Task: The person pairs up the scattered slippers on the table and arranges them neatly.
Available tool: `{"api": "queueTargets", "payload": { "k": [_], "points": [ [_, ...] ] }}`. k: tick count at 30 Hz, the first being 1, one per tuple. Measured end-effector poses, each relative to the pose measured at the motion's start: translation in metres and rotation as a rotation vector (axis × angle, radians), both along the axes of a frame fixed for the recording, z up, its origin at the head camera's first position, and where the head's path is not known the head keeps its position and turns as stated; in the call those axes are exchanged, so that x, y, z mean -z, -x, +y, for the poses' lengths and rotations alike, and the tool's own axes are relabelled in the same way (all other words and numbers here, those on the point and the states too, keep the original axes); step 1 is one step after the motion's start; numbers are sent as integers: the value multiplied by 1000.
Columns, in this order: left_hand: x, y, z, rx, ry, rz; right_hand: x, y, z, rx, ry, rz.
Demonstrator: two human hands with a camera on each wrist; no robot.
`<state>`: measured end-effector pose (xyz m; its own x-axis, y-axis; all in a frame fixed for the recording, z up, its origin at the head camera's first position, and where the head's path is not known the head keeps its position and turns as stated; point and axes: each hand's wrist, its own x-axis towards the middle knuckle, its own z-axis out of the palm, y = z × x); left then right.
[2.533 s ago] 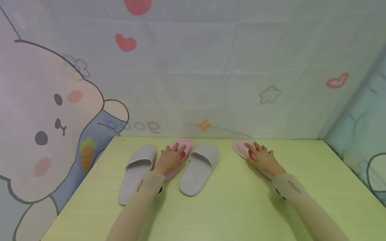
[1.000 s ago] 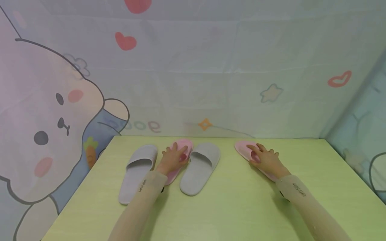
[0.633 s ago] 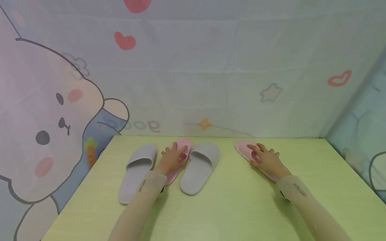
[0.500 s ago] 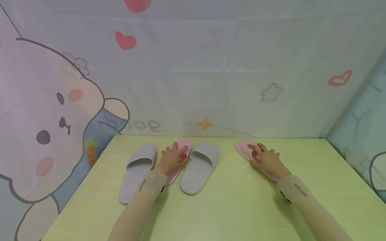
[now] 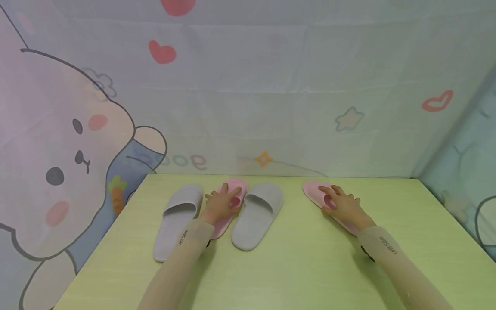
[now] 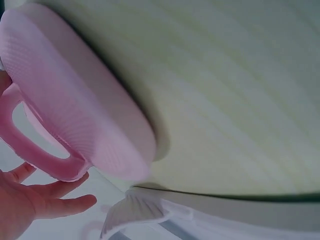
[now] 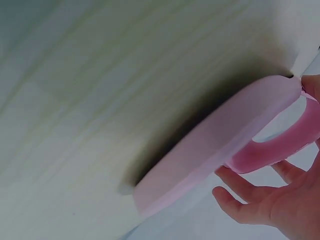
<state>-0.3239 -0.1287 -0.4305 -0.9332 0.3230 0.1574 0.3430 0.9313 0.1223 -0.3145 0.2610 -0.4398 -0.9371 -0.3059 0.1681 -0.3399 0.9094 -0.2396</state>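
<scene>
Two pink slippers lie toe-away near the table's far edge. My left hand [image 5: 218,207] holds the left pink slipper [image 5: 238,185] across its strap, with thumb and fingers at opposite sides. The left wrist view shows fingertips touching that strap [image 6: 42,157]. Farther right, my right hand [image 5: 345,210] spans the strap of the right pink slipper [image 5: 312,188], thumb on one side, fingers on the other. Its sole edge [image 7: 215,142] appears in the right wrist view. Both palms and forearms cover the heel ends in part.
A grey slipper [image 5: 170,232] lies left of the left pink one, partly under my left sleeve. Another grey slipper [image 5: 252,228] lies close on its right side. A printed cloth [image 5: 248,86] hangs behind the table [image 5: 294,267].
Compared with 2.5 s ago, the right hand and its pink slipper sit slightly farther right, and the left pink slipper's heel shows slightly nearer me. During the last second almost nothing moves.
</scene>
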Motion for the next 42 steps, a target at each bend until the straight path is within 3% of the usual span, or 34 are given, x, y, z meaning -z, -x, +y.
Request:
{"api": "queueTargets", "payload": {
  "k": [23,42],
  "points": [
    [5,1,-3,-18,10,72,0,-5,3,6,36,-3],
    [-8,-3,-1,17,-21,101,-3,-10,6,2,8,-3]
  ]
}}
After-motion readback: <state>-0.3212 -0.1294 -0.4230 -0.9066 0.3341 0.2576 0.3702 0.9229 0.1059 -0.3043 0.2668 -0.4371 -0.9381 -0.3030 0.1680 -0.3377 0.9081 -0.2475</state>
